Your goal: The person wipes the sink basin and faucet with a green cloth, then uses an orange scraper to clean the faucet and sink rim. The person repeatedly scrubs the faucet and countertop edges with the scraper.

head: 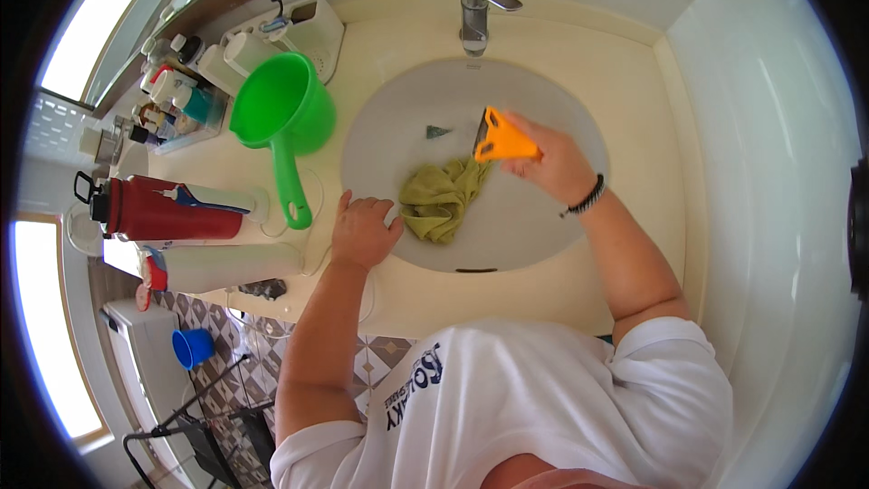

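Observation:
My right hand (550,156) grips a small orange plastic squeegee or scraper (508,139) above the grey oval washbasin (536,231). Its straight dark blade edge faces left. Inside the bowl lies a crumpled olive-green cloth (438,200), its upper right end just under the tool. A small dark green triangular piece (436,131), possibly scouring pad, sits on the basin floor farther back. My left hand (363,231) rests palm down at the basin's left rim, holding nothing. Its thumb is close to the cloth; whether they touch I cannot tell.
A chrome faucet (474,17) stands behind the basin. Left on the cream countertop (434,302) are a green plastic dipper (316,115), a red bottle (176,207), a white bottle (224,266) and a clear tray (193,139) of toiletries. A white wall (753,170) bounds the right.

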Motion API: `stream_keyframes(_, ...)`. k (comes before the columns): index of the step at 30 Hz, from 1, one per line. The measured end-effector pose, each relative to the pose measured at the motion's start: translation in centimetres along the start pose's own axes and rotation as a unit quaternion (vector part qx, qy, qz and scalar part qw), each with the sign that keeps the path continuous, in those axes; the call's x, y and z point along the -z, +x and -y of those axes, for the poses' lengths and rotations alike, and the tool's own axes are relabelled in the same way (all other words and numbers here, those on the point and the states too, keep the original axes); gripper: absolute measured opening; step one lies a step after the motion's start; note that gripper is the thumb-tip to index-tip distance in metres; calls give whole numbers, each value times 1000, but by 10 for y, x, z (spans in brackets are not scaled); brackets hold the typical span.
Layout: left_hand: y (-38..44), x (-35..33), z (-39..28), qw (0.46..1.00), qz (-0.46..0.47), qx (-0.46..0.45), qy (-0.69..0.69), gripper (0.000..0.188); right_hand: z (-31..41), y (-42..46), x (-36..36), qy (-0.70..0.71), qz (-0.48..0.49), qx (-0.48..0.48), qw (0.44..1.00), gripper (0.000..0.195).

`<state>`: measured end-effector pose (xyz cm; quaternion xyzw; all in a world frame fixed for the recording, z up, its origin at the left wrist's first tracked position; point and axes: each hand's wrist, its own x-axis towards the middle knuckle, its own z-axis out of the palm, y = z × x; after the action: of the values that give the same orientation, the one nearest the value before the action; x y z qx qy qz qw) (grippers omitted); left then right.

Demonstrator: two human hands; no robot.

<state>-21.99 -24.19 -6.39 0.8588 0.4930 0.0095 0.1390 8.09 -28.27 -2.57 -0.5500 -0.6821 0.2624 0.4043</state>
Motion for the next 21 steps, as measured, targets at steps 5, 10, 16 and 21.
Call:
stream_keyframes(5,2,-4,-1,982,-104,-83,-133,29,51,-54,-22,-180,-48,26,982,68)
stream_keyframes(10,2,37,-64,751,127,5,-648,24,81,-81,-39,-267,-66,28,961,64)
stream_keyframes(16,5,32,-67,669,231,-41,-705,13,112,-93,-46,-314,-75,14,946,64)
stream_keyframes(21,16,54,-56,631,170,-40,-756,12,106,-105,-48,51,-187,-119,974,52)
